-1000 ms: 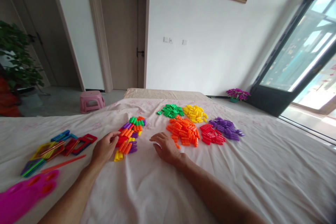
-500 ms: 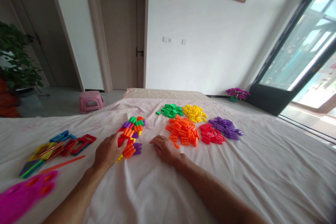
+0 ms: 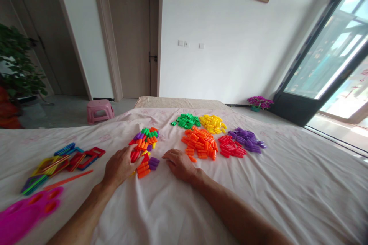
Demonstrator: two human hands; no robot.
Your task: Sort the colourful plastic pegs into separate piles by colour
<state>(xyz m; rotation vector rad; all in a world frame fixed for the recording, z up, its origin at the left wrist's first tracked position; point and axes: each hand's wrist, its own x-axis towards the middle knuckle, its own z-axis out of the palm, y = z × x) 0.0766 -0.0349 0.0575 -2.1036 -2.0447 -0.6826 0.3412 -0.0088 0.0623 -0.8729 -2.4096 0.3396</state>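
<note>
My left hand (image 3: 120,166) grips the near left side of a joined cluster of bullet-shaped plastic building pieces (image 3: 146,139) in mixed colours. Thumb and fingers curl around red pieces (image 3: 135,155) there, and the palm side is hidden. At the cluster's near end, orange pieces (image 3: 143,168) and purple pieces (image 3: 153,162) stick out. My right hand (image 3: 180,165) lies on the cloth just right of the cluster, apart from it. Its fingers extend leftward with nothing visible in them. Beyond that hand is a heap of loose orange pieces (image 3: 201,143).
Heaps of green pieces (image 3: 188,121), yellow pieces (image 3: 213,123), red pieces (image 3: 232,147) and purple pieces (image 3: 247,140) lie on the wrinkled cloth (image 3: 287,176). Coloured magnetic-looking frames (image 3: 77,159) and a pink plastic item (image 3: 23,214) are at left. A pink stool (image 3: 100,111) stands beyond.
The near end of the cluster has tilted and shifted slightly to the right and toward me, with my left hand moving along slightly. My right hand is almost unmoved.
</note>
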